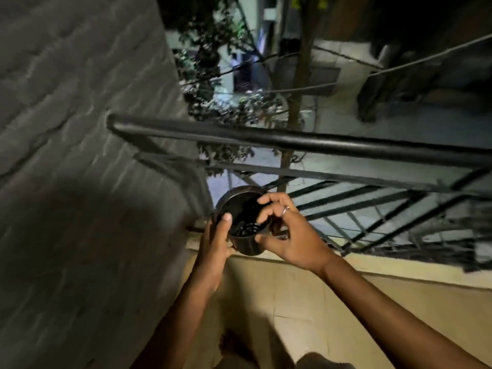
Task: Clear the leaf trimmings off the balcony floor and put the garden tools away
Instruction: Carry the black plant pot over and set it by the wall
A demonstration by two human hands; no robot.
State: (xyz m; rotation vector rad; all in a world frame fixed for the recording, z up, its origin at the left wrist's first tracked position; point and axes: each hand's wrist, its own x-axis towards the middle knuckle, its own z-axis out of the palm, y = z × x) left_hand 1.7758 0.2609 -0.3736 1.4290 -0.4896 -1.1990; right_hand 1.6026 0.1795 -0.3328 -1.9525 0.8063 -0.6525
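Small black plastic plant pot [241, 209], drain slots showing in base, held just below the railing [292, 142]. Left hand [215, 242] grips its side; right hand [291, 235] curls fingers over rim.

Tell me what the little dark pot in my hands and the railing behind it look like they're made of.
The pot looks like thin moulded plastic, dark, faintly glossy: slim rim, slotted drain holes in its base. The railing looks like black-painted metal, semi-gloss: its round top tube catches a light streak, thin bars beneath. Blur leaves both uncertain.
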